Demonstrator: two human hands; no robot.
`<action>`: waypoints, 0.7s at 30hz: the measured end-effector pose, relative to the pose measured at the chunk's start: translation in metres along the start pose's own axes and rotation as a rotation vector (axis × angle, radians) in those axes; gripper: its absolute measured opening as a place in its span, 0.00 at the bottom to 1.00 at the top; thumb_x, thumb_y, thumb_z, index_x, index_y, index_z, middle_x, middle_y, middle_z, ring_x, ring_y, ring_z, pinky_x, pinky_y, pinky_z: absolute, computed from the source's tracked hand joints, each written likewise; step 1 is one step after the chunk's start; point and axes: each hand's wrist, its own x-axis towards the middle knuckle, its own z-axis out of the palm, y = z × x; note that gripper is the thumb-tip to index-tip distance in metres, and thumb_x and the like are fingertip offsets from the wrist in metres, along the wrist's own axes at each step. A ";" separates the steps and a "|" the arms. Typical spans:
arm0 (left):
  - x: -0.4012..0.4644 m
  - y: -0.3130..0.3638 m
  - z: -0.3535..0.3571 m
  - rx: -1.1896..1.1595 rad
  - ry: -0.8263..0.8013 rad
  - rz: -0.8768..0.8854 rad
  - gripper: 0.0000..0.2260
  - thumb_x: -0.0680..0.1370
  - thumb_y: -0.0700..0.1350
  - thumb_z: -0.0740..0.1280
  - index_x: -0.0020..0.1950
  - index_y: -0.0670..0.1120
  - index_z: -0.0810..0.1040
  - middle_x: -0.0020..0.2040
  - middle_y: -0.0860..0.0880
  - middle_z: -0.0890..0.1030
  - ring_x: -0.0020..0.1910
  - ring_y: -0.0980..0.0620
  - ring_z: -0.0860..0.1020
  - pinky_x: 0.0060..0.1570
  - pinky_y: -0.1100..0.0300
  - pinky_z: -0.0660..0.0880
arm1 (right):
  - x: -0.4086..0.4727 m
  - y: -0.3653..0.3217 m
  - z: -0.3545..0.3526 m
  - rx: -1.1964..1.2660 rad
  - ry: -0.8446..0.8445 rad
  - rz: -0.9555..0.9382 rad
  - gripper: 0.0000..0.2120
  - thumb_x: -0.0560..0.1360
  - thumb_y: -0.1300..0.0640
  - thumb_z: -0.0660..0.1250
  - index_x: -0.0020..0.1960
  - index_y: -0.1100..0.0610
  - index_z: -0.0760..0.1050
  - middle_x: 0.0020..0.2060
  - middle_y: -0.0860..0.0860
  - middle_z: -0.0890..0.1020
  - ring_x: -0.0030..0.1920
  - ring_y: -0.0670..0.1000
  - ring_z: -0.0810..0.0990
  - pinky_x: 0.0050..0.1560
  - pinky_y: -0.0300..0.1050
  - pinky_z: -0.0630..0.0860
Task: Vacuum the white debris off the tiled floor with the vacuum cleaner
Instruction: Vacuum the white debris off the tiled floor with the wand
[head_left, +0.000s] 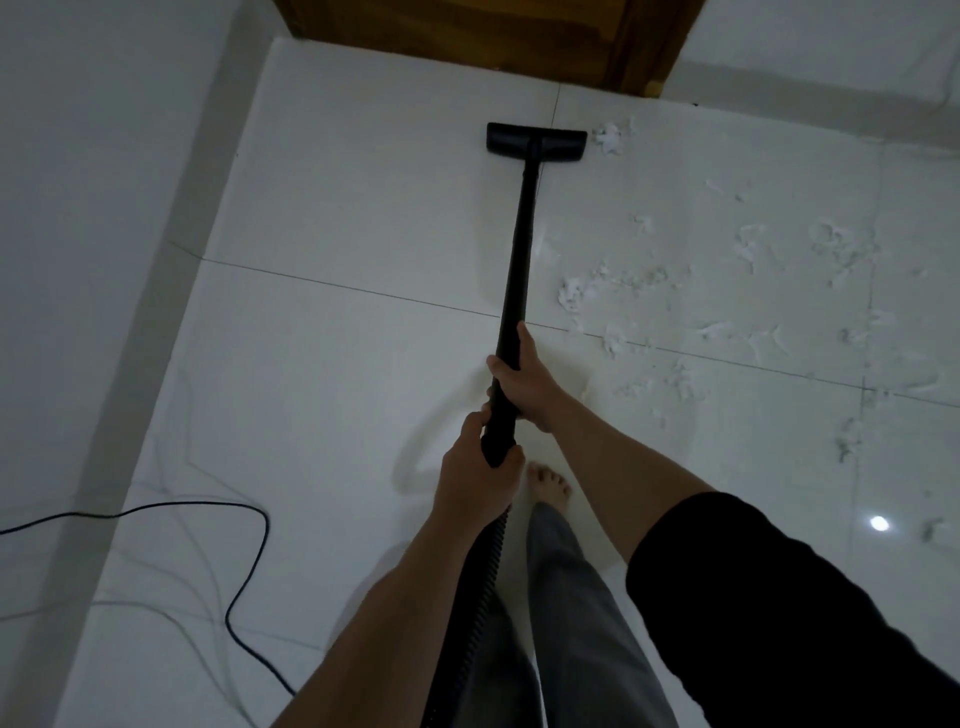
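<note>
A black vacuum wand (521, 244) runs from my hands out to its flat floor head (536, 138), which rests on the white tiled floor (337, 364) near a wooden door. My right hand (524, 376) grips the wand higher up. My left hand (480, 473) grips its lower end, where the ribbed hose (483, 587) begins. White debris (608, 137) lies just right of the floor head. More white scraps (748, 291) are scattered over the tiles to the right of the wand.
A wooden door (467, 31) closes off the far side. A white wall (78, 208) runs along the left. A black power cord (244, 561) loops over the floor at lower left. My bare foot (548, 486) and grey trouser leg (576, 613) stand below my hands.
</note>
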 end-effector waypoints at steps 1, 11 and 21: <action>-0.009 -0.006 -0.001 0.007 0.003 0.003 0.22 0.77 0.44 0.64 0.70 0.51 0.64 0.43 0.45 0.81 0.30 0.52 0.79 0.30 0.61 0.76 | -0.008 0.007 0.005 0.001 0.000 -0.004 0.38 0.81 0.55 0.62 0.78 0.41 0.39 0.42 0.53 0.77 0.44 0.55 0.78 0.58 0.64 0.77; -0.105 -0.071 -0.015 0.018 0.023 0.022 0.19 0.77 0.43 0.64 0.67 0.51 0.66 0.39 0.51 0.79 0.29 0.53 0.78 0.35 0.52 0.80 | -0.092 0.070 0.060 0.018 -0.022 -0.004 0.37 0.81 0.56 0.61 0.79 0.43 0.39 0.44 0.53 0.77 0.41 0.53 0.78 0.52 0.56 0.80; -0.185 -0.121 -0.015 0.064 0.036 0.036 0.20 0.77 0.41 0.65 0.68 0.46 0.67 0.37 0.57 0.76 0.28 0.63 0.77 0.32 0.68 0.75 | -0.161 0.127 0.095 0.028 -0.069 0.050 0.38 0.81 0.54 0.61 0.78 0.40 0.38 0.44 0.54 0.77 0.43 0.55 0.78 0.55 0.59 0.80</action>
